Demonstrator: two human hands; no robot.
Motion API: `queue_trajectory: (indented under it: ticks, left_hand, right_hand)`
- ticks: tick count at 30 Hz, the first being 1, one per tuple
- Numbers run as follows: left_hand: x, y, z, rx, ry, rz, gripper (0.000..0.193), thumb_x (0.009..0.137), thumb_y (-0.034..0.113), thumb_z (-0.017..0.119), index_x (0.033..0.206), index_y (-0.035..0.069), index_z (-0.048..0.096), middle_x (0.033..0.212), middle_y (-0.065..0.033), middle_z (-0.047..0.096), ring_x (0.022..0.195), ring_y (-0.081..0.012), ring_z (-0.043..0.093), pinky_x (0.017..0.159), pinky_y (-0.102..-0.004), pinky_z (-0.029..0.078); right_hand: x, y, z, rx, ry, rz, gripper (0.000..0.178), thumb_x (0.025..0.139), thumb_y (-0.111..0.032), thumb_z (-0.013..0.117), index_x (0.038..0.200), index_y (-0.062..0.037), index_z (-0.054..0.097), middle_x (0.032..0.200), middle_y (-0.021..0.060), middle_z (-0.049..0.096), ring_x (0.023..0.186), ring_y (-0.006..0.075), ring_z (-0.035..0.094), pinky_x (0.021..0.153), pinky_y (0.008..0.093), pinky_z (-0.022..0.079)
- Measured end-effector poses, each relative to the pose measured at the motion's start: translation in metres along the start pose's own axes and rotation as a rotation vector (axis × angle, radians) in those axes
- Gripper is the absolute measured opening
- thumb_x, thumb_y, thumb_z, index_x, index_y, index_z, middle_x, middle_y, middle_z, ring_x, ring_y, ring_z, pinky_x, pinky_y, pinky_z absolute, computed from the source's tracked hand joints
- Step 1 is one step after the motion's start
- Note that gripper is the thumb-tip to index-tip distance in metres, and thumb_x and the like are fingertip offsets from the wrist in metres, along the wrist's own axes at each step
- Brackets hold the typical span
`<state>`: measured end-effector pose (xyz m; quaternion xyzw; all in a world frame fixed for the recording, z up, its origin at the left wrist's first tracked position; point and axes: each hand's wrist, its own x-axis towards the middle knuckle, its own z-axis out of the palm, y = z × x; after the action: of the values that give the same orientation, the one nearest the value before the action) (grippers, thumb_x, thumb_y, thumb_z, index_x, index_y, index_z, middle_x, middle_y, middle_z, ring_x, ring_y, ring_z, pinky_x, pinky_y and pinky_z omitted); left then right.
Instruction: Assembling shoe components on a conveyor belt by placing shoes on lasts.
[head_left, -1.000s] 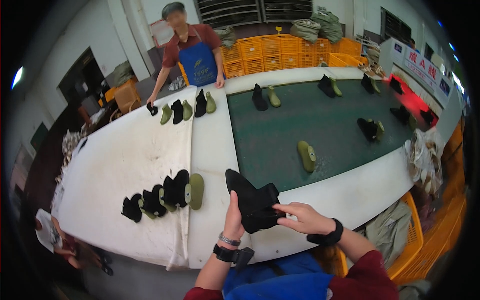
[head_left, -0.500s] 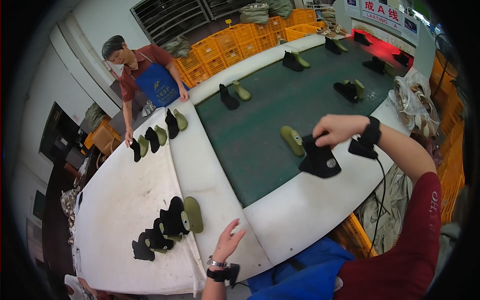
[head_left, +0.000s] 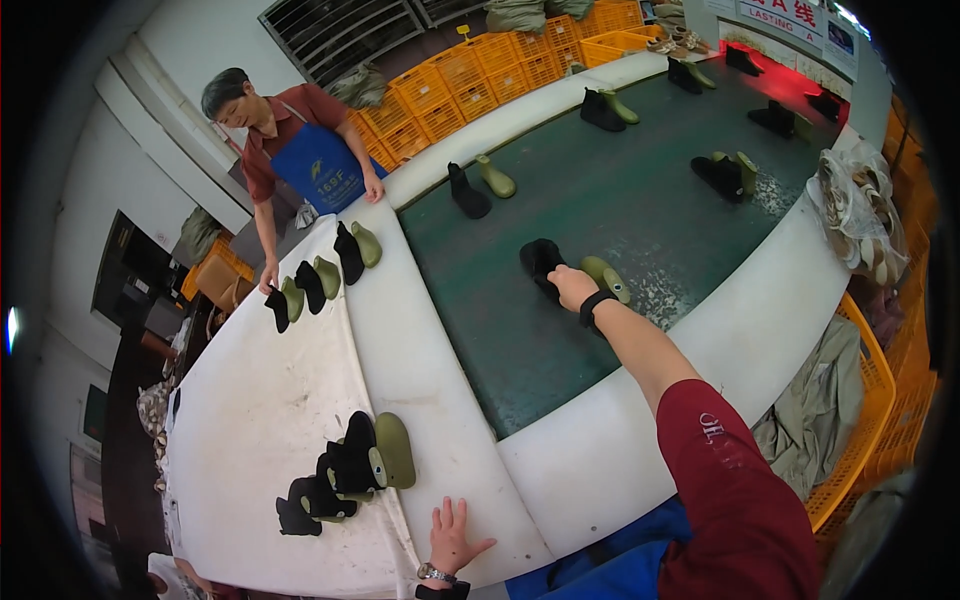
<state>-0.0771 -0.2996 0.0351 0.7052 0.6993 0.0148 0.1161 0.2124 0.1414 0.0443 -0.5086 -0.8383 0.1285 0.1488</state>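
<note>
My right hand (head_left: 573, 287) reaches out over the green conveyor belt, its fingers closed on a black shoe upper (head_left: 541, 258). The upper is low at the belt, just left of a green shoe last (head_left: 607, 280); the hand hides part of it. Near the front edge of the white table, my left hand (head_left: 453, 540) is open with fingers spread and nothing in it. Beyond it stands a cluster of black uppers (head_left: 350, 458) with a larger green last (head_left: 395, 450) at its right end.
Pairs of black uppers and green lasts ride farther up the belt (head_left: 480, 330). Across the white table (head_left: 260, 400), a co-worker in a blue apron (head_left: 320, 170) touches a row of uppers and lasts. Orange crates (head_left: 470, 80) line the back; a bag of shoes (head_left: 862, 215) hangs at right.
My right hand has carried the black upper from the belt's near side leftward and outward, to the left of the green last. My left hand has lowered toward the table's near edge, fingers spreading.
</note>
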Motion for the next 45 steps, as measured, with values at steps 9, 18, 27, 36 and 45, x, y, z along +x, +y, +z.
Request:
queue_trajectory:
  ticks: [9,18,27,36,45]
  left_hand:
    - [-0.002,-0.006,0.003,0.034,-0.079,-0.112,0.101,0.057,0.062,0.068,0.135,0.014,0.027,0.141,-0.0194,0.019,0.123,-0.0453,0.024,0.088,-0.0553,0.035]
    - [-0.003,0.007,-0.007,0.014,-0.149,-0.215,0.099,0.057,0.062,0.067,0.137,0.021,0.025,0.144,-0.0122,0.016,0.128,-0.0389,0.020,0.092,-0.0582,0.031]
    - [-0.002,0.059,-0.002,-0.022,-0.192,-0.308,0.094,0.062,0.060,0.065,0.135,0.016,0.027,0.143,-0.0145,0.017,0.128,-0.0404,0.019,0.093,-0.0552,0.034]
    - [0.045,-0.017,-0.079,-0.034,0.476,-0.372,0.070,0.063,0.044,0.070,0.122,0.016,0.046,0.135,-0.0153,0.030,0.126,-0.0371,0.023,0.094,-0.0508,0.030]
    - [0.078,-0.089,-0.118,-0.210,0.290,-0.746,0.079,0.059,0.065,0.064,0.119,0.015,0.048,0.118,-0.0175,0.041,0.112,-0.0344,0.040,0.088,-0.0451,0.040]
  right_hand:
    - [-0.048,-0.009,-0.051,0.031,0.066,-0.208,0.029,0.071,0.001,0.051,0.098,-0.0077,0.058,0.101,0.0161,0.056,0.091,0.0329,0.056,0.076,0.0395,0.045]
    - [-0.169,0.006,-0.042,-0.437,-0.569,-0.249,0.031,0.076,-0.008,0.049,0.107,-0.0077,0.054,0.093,0.0190,0.060,0.090,0.0345,0.058,0.079,0.0431,0.046]
    - [-0.160,-0.033,0.040,-1.061,-0.641,0.006,0.031,0.079,-0.017,0.052,0.106,-0.0047,0.060,0.102,0.0119,0.062,0.093,0.0306,0.058,0.067,0.0446,0.046]
    - [-0.157,-0.017,0.051,-1.068,-0.510,0.139,0.025,0.077,-0.016,0.055,0.099,-0.0100,0.065,0.098,0.0091,0.063,0.084,0.0258,0.062,0.058,0.0393,0.047]
    - [-0.154,-0.010,0.064,-1.053,-0.513,0.189,0.029,0.080,-0.016,0.051,0.104,-0.0061,0.063,0.106,0.0188,0.059,0.084,0.0271,0.062,0.057,0.0372,0.046]
